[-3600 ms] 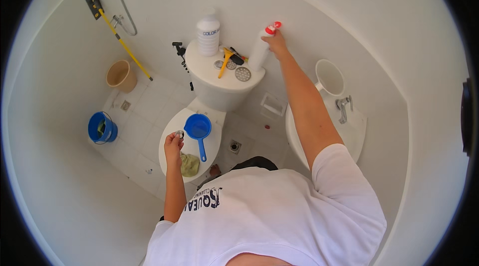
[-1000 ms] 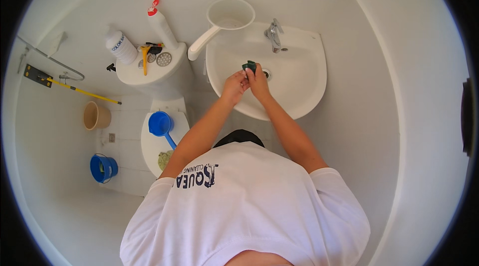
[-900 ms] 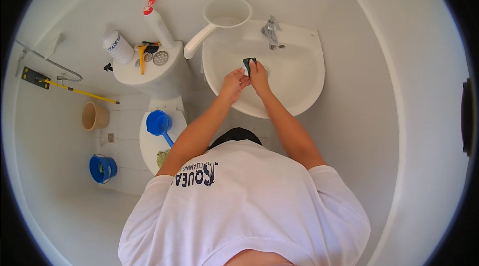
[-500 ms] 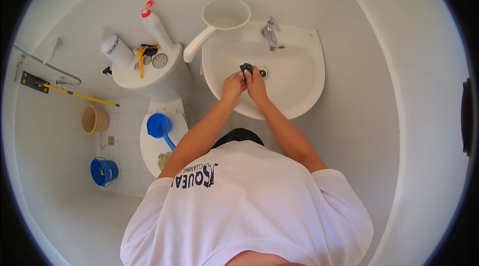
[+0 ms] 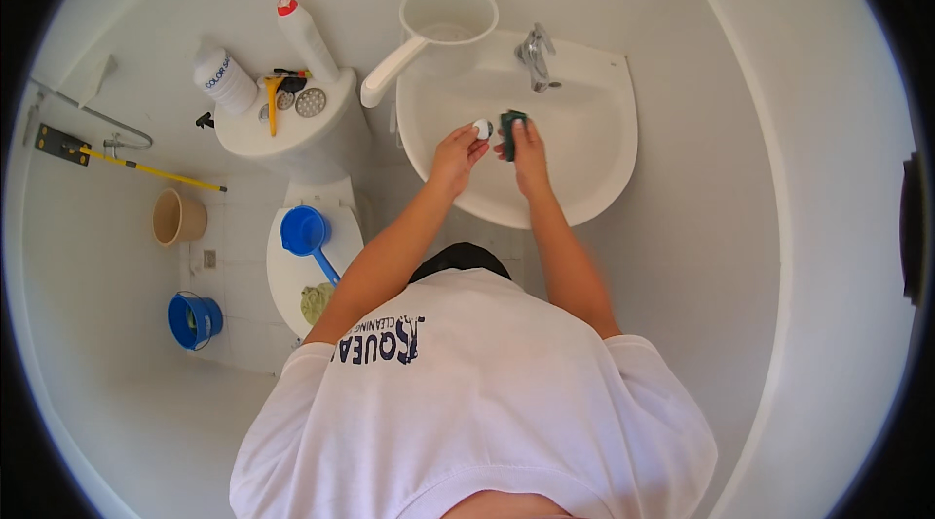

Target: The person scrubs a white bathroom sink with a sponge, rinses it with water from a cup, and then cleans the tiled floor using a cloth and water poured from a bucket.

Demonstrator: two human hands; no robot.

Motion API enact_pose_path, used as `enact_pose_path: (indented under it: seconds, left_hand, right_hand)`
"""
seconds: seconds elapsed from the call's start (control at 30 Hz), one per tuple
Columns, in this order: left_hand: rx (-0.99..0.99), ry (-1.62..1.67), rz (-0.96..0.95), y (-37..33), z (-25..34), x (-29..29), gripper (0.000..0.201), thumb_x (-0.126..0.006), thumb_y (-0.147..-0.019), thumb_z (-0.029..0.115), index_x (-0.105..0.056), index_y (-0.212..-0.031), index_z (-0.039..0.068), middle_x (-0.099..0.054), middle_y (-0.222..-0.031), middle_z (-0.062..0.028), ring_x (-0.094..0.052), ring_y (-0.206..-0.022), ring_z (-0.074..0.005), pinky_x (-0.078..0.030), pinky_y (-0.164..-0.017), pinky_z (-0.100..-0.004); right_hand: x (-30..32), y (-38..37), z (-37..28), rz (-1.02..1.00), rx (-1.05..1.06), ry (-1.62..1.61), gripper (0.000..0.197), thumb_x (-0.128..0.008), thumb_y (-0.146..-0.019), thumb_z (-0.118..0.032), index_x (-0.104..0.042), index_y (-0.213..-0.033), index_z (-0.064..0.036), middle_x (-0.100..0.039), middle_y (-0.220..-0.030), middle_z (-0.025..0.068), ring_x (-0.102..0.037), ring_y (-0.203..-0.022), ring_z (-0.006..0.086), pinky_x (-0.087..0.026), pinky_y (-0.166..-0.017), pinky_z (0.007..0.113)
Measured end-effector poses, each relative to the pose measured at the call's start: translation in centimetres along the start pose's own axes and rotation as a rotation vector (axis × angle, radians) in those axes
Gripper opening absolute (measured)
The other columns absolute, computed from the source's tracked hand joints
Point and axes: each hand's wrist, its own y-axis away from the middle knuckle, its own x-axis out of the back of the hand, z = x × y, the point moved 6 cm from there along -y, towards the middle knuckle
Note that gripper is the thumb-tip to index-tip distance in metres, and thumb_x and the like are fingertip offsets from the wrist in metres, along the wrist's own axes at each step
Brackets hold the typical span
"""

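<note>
Both hands are over the white sink [image 5: 589, 144], a small gap between them. Pinched in the fingers of my left hand [image 5: 451, 161] is a small round white-faced piece [image 5: 483, 129], probably a drain stopper. My right hand [image 5: 528, 159] grips a dark green scouring pad [image 5: 509, 136], its thumb pressed along the side. The pad is just right of the round piece, apart from it. Behind the pad and right hand, the drain hole is hidden. At the sink's back stands a chrome faucet [image 5: 536, 56].
A white dipper [image 5: 394, 72] sits on the sink's back left corner. Bottles [image 5: 310, 42], a yellow-handled tool [image 5: 272, 108] and round metal strainers [image 5: 311, 102] stand on the toilet tank. A blue dipper [image 5: 306, 230] and greenish cloth [image 5: 315, 303] lie on the toilet lid; buckets [image 5: 195, 319] are beyond.
My hands have parted; the right one moved rightward with the green pad. The round white piece now shows in my left fingers. The view has shifted slightly.
</note>
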Motion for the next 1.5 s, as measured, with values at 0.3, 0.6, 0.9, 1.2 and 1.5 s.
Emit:
enact_pose_path:
  seconds: [0.3,0.6,0.9,1.2,1.5]
  left_hand:
    - [0.039,-0.162,0.022,0.6,0.2,-0.6,0.019,-0.045,-0.088,0.013,-0.052,-0.101,0.0,-0.056,-0.089,-0.0055,-0.054,-0.078,-0.013,-0.045,-0.073,-0.0262]
    - [-0.006,-0.11,0.062,0.3,0.3,-0.3,0.02,-0.046,-0.088,0.014,-0.053,-0.098,-0.002,-0.056,-0.085,-0.0069,-0.056,-0.074,-0.0133,-0.047,-0.066,-0.0261]
    - [-0.007,-0.225,0.059,0.7,0.2,-0.7,0.017,-0.045,-0.088,0.015,-0.052,-0.093,0.0,-0.057,-0.082,-0.006,-0.056,-0.072,-0.0147,-0.047,-0.067,-0.0278]
    - [-0.023,-0.267,0.019,0.7,0.0,-1.1,0.022,-0.044,-0.089,0.016,-0.053,-0.096,-0.003,-0.058,-0.082,-0.0091,-0.059,-0.073,-0.0177,-0.049,-0.067,-0.0287]
    - [-0.056,-0.334,0.066,0.6,0.2,-1.2,0.021,-0.044,-0.088,0.014,-0.055,-0.092,-0.004,-0.058,-0.08,-0.0082,-0.057,-0.067,-0.0161,-0.05,-0.061,-0.0274]
  right_hand:
    - [-3.4,0.5,0.4,0.081,0.16,0.373,0.029,-0.046,-0.087,-0.026,-0.052,-0.083,0.0019,-0.056,-0.075,0.0194,-0.055,-0.069,0.0328,-0.042,-0.064,0.037]
    - [-3.7,0.8,-0.9,0.024,0.263,0.366,0.033,-0.044,-0.088,-0.03,-0.049,-0.079,0.001,-0.055,-0.067,0.0208,-0.056,-0.064,0.0347,-0.042,-0.058,0.041]
    - [-3.2,1.3,-1.8,0.016,0.271,0.529,0.032,-0.043,-0.088,-0.03,-0.048,-0.082,0.0003,-0.056,-0.07,0.0226,-0.056,-0.066,0.0387,-0.042,-0.057,0.043]
    - [-2.4,-0.4,-1.0,-0.064,0.165,0.753,0.032,-0.042,-0.088,-0.032,-0.049,-0.084,-0.0013,-0.057,-0.068,0.0222,-0.056,-0.068,0.04,-0.042,-0.059,0.046]
    - [-2.9,0.0,-1.7,-0.013,0.183,0.788,0.032,-0.039,-0.09,-0.033,-0.046,-0.084,-0.0026,-0.056,-0.066,0.0207,-0.055,-0.064,0.0398,-0.041,-0.057,0.048]
